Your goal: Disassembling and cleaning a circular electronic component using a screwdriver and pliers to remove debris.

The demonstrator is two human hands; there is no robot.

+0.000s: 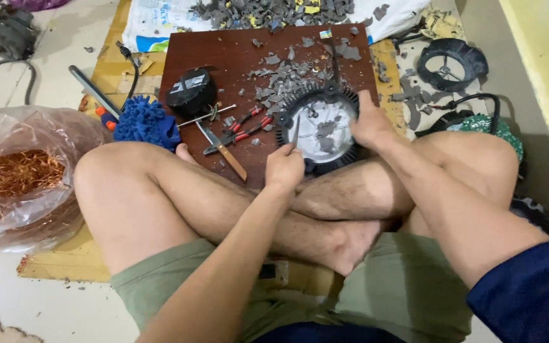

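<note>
Head view, left hand (285,166) clenched around a thin metal tool (295,132) poking the round black finned fan housing (321,127) (on a dark red-brown wooden board (223,57)), right hand (370,124) gripping its rim, grey fragments (281,73) scattered beyond.

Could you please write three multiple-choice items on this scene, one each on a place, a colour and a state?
1. Where does the round black fan part lie?
A. on the brown board
B. in the plastic bag
C. on the bare floor

2. What colour are the pliers' handles?
A. yellow
B. red
C. green

3. What is the left hand doing?
A. resting open
B. gripping a thin metal tool
C. holding the bag

Key: 1 A, it rests on the board by the legs; 2 B, the handles show red; 3 B, fingers closed on the tool.
</note>
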